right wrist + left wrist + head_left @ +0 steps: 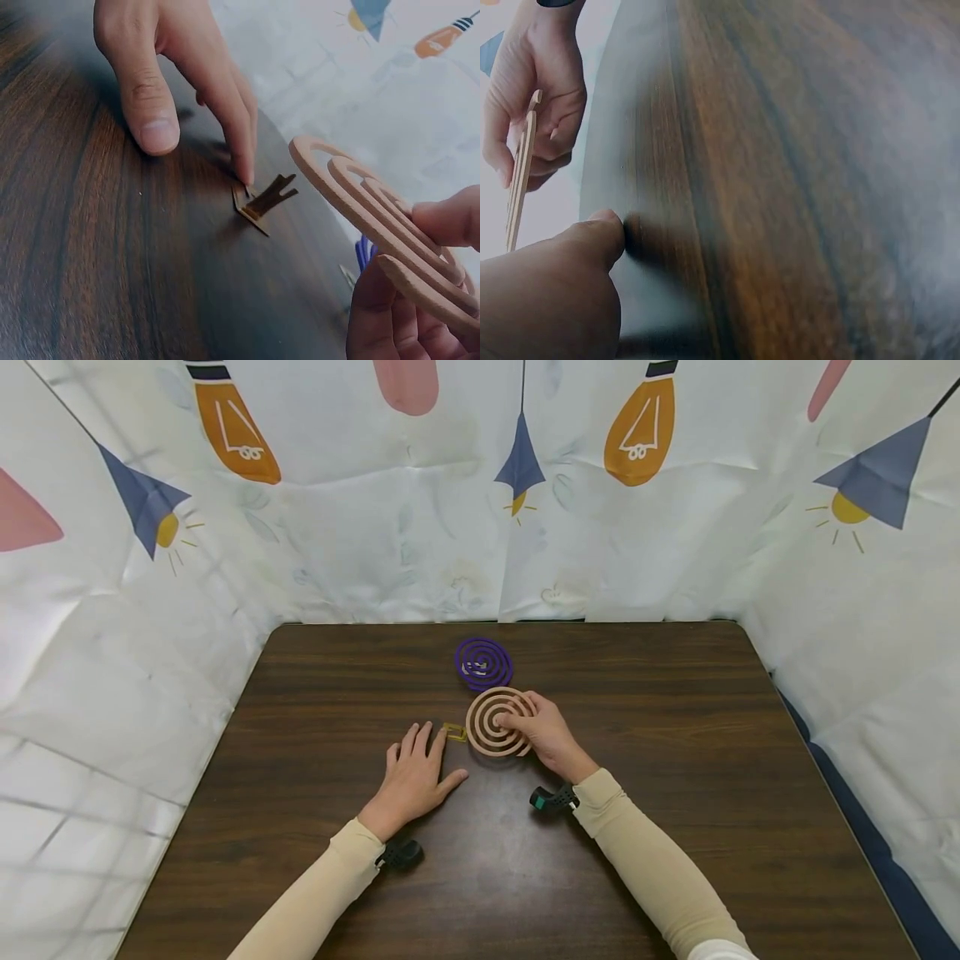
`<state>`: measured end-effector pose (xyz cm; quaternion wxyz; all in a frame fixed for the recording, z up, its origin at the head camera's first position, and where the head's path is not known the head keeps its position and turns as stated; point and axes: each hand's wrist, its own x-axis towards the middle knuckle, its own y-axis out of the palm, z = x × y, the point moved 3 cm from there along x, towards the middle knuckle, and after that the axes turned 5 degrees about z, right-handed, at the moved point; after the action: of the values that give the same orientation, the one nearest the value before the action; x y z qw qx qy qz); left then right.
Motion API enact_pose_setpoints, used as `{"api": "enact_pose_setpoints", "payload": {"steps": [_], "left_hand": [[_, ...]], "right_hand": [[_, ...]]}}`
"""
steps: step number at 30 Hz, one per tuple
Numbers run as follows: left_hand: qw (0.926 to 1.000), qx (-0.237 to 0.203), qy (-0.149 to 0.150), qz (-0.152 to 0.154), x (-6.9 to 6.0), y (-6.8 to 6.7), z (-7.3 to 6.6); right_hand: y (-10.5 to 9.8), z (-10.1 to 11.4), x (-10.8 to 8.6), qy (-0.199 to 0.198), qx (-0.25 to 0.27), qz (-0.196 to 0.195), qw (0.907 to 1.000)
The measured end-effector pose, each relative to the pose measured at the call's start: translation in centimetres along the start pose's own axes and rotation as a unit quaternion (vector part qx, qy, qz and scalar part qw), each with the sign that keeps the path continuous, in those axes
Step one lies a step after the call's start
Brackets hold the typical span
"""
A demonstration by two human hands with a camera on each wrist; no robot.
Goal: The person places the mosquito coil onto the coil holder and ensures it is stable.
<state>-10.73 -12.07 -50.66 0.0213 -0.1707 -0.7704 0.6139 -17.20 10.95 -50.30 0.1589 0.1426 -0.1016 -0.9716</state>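
Observation:
My right hand [551, 739] pinches a tan mosquito coil [330, 193] between thumb and fingers, holding it above the tabletop. In the head view its flat spiral faces the camera; the left wrist view shows it edge-on. To the left, my left hand [412, 781] lies low over the table with fingers extended. One of its fingertips touches a small brass-coloured metal coil stand [266, 199], which has a forked upright tab. Behind the tan coil, a purple mosquito coil [483, 663] sits farther back, with a pale metal piece showing through its rings.
The dark wood-grain table [300, 718] has rounded far corners. White curtains [322, 543] printed with lamps and bulbs hang behind it and at both sides. Dark wrist devices sit by both sleeves, one of them a black band [553, 797] on the right wrist.

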Motion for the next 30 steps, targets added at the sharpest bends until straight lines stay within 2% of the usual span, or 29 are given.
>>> {"api": "enact_pose_setpoints", "payload": {"steps": [15, 22, 30], "left_hand": [[0.9999, -0.008, 0.009, -0.005, -0.1, 0.4, -0.8], [0.9997, -0.009, 0.024, 0.002, -0.4, 0.4, -0.7], [0.9996, -0.007, 0.029, -0.001, -0.6, 0.4, -0.5]], "right_hand": [[1.1, -0.6, 0.6, 0.02, -0.006, 0.012, 0.9997], [1.4, -1.1, 0.7, 0.032, -0.027, 0.018, 0.9989], [1.9, -1.3, 0.7, 0.038, -0.028, 0.021, 0.9986]]}}
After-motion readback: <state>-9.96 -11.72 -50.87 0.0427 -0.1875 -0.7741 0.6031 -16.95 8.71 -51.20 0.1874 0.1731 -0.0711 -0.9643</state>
